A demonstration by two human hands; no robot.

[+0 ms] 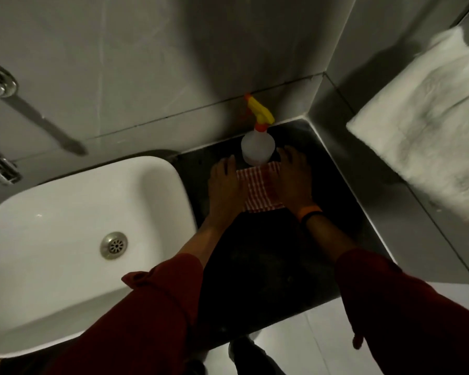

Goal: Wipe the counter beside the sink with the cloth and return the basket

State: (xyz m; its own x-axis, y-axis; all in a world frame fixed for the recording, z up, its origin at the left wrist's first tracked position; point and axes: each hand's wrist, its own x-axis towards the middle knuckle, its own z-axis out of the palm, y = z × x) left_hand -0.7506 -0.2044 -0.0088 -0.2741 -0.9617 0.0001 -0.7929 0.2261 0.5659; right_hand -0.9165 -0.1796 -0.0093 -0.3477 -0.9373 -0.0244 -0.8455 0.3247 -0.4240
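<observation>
A red-and-white checked cloth (259, 186) lies flat on the dark counter (268, 253) to the right of the white sink (73, 239). My left hand (225, 188) rests palm down on the cloth's left edge, fingers spread. My right hand (295, 182) presses flat on its right edge. Both hands lie on the cloth rather than gripping it. No basket is in view.
A clear spray bottle (257, 147) with a yellow and orange trigger stands just behind the cloth, close to both hands' fingertips. A white towel (428, 115) hangs on the right wall. A chrome tap (0, 85) juts from the wall at far left. The counter's front edge meets a pale floor.
</observation>
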